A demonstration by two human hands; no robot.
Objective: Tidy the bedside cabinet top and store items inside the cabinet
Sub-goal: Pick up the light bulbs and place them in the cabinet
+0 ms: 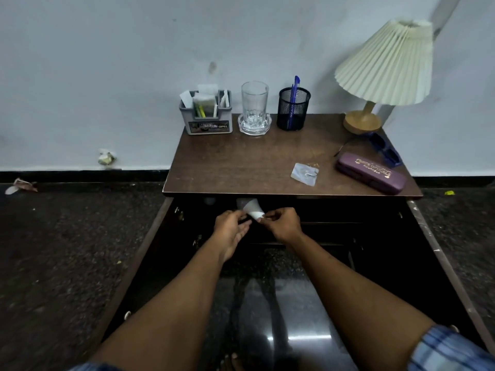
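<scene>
1. Head view: my left hand (232,226) and right hand (284,223) meet just below the front edge of the cabinet top (241,167), in front of the open cabinet; each pinches one end of a small white packet (251,208).
2. Back edge: grey organizer (205,115), glass (254,107), pen holder (293,108), lamp (385,70) at the back right corner.
3. Near the right edge: purple case (371,173), blue sunglasses (385,149); a plastic sachet (304,173) lies near the front edge.

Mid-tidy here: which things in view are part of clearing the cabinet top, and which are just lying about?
Part of the job:
- white item held by left hand and right hand
- purple case
- sunglasses
- small plastic packet
- glass
- pen holder
- grey organiser

Just lying about:
- crumpled paper by the wall
- scrap on the floor
- yellow bit
</scene>
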